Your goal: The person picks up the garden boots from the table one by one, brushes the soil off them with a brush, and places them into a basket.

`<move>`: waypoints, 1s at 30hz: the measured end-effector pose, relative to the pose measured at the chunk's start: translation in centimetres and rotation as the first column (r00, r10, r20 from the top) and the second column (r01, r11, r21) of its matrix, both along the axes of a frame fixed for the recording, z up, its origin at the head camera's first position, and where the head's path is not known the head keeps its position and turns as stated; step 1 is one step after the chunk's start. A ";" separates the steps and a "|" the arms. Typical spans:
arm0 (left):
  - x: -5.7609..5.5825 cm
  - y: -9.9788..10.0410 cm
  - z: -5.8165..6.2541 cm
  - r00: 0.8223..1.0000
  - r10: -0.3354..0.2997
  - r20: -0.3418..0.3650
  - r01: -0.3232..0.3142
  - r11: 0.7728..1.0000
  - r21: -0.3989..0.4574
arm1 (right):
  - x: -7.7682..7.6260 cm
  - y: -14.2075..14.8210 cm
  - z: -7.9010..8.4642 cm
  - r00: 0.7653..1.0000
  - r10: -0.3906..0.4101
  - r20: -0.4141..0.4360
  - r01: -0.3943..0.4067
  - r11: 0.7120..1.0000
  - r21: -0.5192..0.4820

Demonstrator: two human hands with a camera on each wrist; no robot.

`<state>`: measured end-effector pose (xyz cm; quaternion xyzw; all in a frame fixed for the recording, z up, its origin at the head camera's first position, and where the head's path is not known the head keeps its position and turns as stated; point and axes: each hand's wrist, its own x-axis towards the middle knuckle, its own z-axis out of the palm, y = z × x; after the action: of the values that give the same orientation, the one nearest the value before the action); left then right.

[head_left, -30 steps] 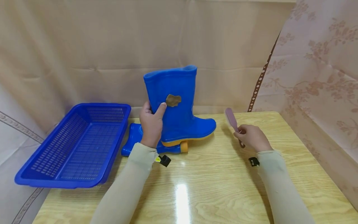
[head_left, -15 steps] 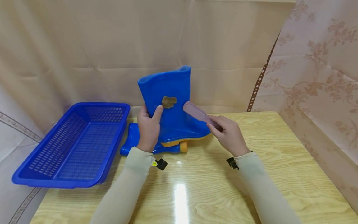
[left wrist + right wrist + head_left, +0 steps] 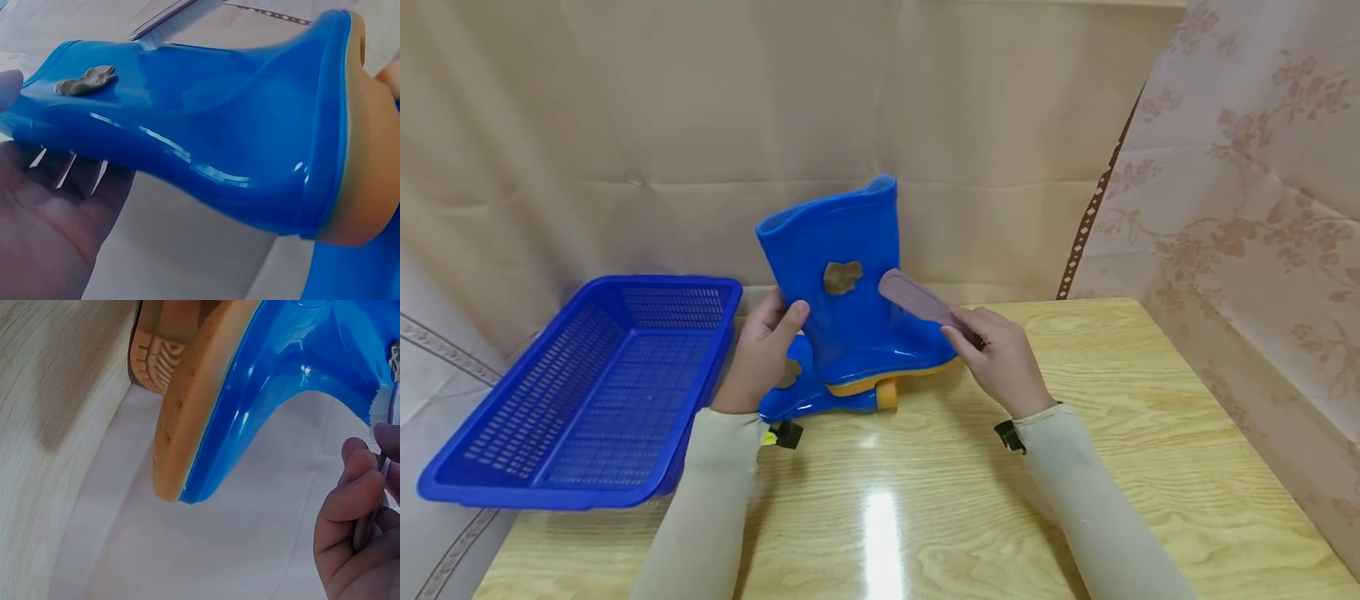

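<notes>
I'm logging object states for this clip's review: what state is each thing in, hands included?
Held boot: tilted slightly, brown patch on shaft
Other boot: lying down, partly hidden
Brush: bristles facing the held boot
Basket: upright, open-topped
Left hand: grips the held boot
Right hand: grips the brush

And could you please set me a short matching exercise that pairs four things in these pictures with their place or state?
Column one:
1. Left hand
2. Right hand
3. Basket
4. Lower boot

Column two:
A. Holding the brush
B. Lying down, partly hidden by the upper boot
C. Gripping the upper boot's shaft
D. Left of both boots in the head view

Pairs: 1-C, 2-A, 3-D, 4-B
</notes>
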<state>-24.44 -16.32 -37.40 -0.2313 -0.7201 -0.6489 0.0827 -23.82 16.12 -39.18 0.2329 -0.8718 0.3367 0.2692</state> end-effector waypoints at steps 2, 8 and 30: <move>0.1 0.1 0.0 0.999 0.022 0.026 -0.022 1.000 0.012 | 0.0 -0.2 0.0 1.000 0.000 -0.005 0.000 1.000 0.002; 0.0 0.8 -0.1 0.994 0.085 0.068 -0.090 0.993 0.080 | 0.1 -0.9 0.3 0.998 0.044 -0.051 -0.046 0.998 -0.034; 0.6 2.3 0.3 0.991 0.124 0.050 -0.129 0.983 0.129 | 0.2 -3.9 1.5 0.936 0.240 -0.258 -0.240 0.970 0.032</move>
<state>-23.83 -13.99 -37.07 -0.1654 -0.6905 -0.6932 0.1238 -23.67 12.19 -37.69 0.3798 -0.7938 0.3336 0.3381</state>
